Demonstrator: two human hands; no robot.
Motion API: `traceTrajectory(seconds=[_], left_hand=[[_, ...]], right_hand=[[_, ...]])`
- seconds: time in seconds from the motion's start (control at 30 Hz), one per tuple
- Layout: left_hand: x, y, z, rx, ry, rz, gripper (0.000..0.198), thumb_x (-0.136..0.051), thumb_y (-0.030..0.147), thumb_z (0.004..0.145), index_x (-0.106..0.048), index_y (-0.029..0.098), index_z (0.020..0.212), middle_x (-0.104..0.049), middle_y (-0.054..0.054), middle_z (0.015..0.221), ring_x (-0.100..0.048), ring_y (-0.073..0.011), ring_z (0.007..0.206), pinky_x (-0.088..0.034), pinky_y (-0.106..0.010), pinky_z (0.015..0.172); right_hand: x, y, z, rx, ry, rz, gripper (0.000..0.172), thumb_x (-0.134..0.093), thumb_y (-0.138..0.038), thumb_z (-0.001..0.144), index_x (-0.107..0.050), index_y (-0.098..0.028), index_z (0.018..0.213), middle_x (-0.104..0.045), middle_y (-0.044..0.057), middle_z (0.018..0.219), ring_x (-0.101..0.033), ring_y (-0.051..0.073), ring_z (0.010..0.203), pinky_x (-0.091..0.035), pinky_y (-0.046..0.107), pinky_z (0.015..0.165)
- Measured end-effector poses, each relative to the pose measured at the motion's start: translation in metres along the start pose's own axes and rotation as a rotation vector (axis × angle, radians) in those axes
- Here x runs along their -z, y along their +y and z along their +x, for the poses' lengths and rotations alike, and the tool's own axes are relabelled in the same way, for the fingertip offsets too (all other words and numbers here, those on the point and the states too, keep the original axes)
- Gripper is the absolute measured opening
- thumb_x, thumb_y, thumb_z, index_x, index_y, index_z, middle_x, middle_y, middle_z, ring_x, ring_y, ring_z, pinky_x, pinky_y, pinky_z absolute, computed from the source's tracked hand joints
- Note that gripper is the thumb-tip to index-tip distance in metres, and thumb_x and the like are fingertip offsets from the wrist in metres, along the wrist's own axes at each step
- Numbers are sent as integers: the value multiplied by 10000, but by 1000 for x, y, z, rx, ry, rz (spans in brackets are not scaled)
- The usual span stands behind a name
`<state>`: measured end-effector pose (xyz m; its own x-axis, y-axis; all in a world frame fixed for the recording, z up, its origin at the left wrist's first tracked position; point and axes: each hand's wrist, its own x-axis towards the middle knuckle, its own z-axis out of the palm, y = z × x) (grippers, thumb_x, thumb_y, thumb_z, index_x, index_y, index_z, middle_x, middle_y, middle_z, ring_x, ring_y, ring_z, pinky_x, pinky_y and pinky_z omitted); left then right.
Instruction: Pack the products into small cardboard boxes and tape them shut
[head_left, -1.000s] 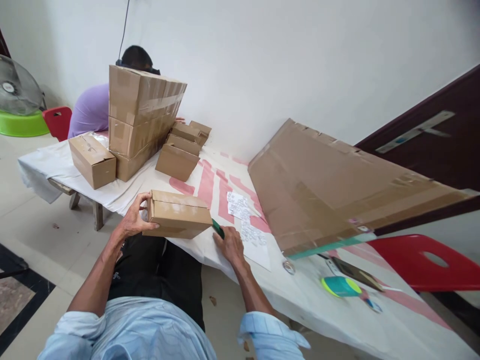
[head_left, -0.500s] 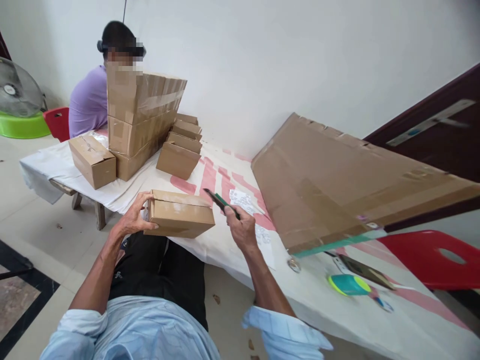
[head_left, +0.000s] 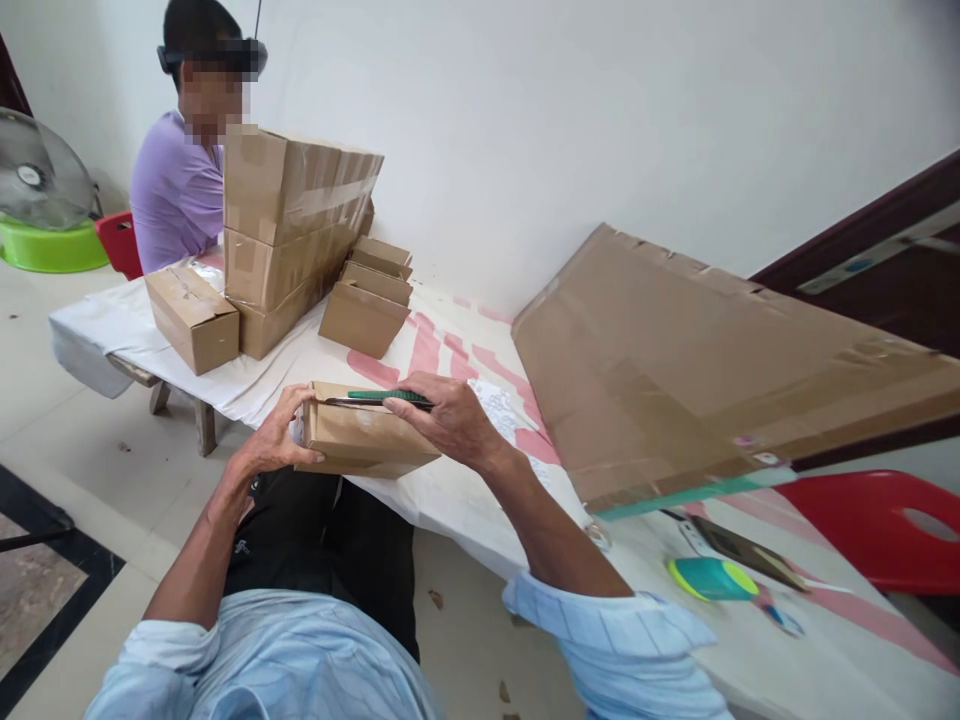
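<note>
A small closed cardboard box [head_left: 367, 440] rests at the near edge of the white-covered table [head_left: 465, 500]. My left hand [head_left: 274, 440] is wrapped round the box's left end and steadies it. My right hand [head_left: 450, 415] is closed on a green-handled utility knife [head_left: 386, 398]. The knife lies flat along the box's top, with its dark blade pointing left toward the left hand.
A big flattened carton [head_left: 697, 350] leans over the table's right part. A tall stack of cartons [head_left: 289, 235] and smaller boxes [head_left: 364, 315] stand at the far left, with a person in purple [head_left: 176, 185] behind. A sheet of stickers [head_left: 499, 405], green tape dispenser [head_left: 712, 578], red chair [head_left: 877, 530].
My right hand lifted the knife off the table at the box's right end and carried it left, laying it along the box's top. My left hand kept its hold.
</note>
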<state>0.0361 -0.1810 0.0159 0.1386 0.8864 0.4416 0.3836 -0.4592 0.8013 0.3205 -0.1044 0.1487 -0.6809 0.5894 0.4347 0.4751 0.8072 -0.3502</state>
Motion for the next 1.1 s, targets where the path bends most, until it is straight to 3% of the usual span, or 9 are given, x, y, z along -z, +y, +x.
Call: traceTrajectory(seconds=[0.33,0.47,0.6,0.83,1.1], left_hand=[[-1,1,2,-27,-17,1,896,-935,342,700,-511,287,1487,-459,-155,1563,-443,-398,1496,-482,-603,1181],[0,2,2,-4,-19,1,892,-927,356,714,-509,300,1500,-447,-152,1586,-449,-396,1494,-521,-584,1141],[1,2,3,16,-26,9,890,-928,350,714,-508,307,1498,-441,-144,1601,-450,-399,1499,-547,-552,1107],[4,0,7,48,-18,-2,882,-926,323,695,-521,310,1479,-453,-127,1587,-471,-383,1489,-557,-527,1103],[10,-7,11,39,-15,-3,940,-935,371,695,-508,328,1531,-439,-127,1606,-460,-393,1501,-573,-538,1092]], right_hand=[[0,-11,23,98,-112,-351,313,-591,-436,1068,-767,-219,927,-743,52,870,-647,191,776,-384,300,645],[2,-17,34,102,-166,-450,309,-611,-453,1068,-773,-218,950,-749,58,912,-656,202,804,-306,311,600],[5,-14,41,100,-222,-476,264,-644,-456,1059,-795,-239,1041,-764,66,969,-681,221,873,-307,314,611],[25,18,33,98,-255,-457,274,-675,-491,1049,-793,-250,993,-751,53,883,-684,218,834,-365,309,672],[63,82,-22,-67,-219,-389,446,-567,-590,1065,-791,-254,876,-775,48,841,-634,198,711,-386,318,659]])
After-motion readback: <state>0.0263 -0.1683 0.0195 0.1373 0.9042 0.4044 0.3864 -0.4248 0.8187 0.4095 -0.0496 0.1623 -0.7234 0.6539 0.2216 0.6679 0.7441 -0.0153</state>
